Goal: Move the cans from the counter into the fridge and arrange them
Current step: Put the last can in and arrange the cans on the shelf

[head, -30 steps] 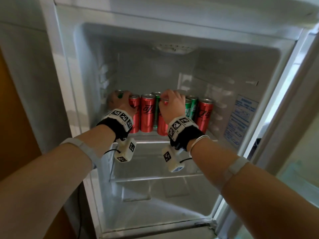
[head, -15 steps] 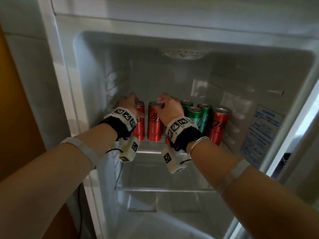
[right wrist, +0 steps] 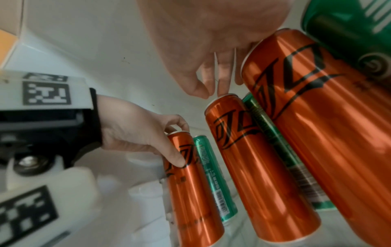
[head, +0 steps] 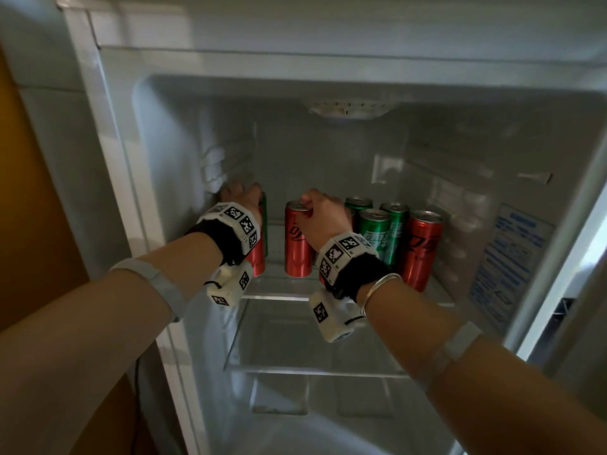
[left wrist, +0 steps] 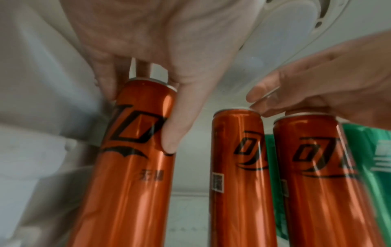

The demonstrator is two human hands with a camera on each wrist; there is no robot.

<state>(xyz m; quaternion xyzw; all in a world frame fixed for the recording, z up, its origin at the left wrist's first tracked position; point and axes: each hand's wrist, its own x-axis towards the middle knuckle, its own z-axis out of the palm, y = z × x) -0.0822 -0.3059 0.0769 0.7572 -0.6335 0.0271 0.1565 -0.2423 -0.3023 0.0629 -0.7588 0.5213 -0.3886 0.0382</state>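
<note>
On the fridge's upper glass shelf (head: 279, 296) stand several red and green cans. My left hand (head: 242, 196) grips the top of the leftmost red can (head: 257, 257), thumb down its side (left wrist: 169, 142), close to the left wall; a green can (right wrist: 208, 167) stands right behind it. My right hand (head: 308, 205) pinches the top rim of the middle red can (head: 297, 239) with thumb and fingertips (right wrist: 222, 86). Another red can (left wrist: 317, 167) stands just right of it under the palm. Three green cans (head: 374, 231) and one more red can (head: 422, 247) fill the shelf's right side.
The fridge's left wall (head: 184, 192) lies just beyond my left hand. A lower glass shelf (head: 312, 369) and the floor below hold nothing. A blue-printed label (head: 507, 267) is on the right wall. The ceiling light housing (head: 351, 110) hangs well above the cans.
My left hand has slid its red can left toward the wall, opening a gap beside the middle red can. My right hand has shifted left with its can, away from the green cans.
</note>
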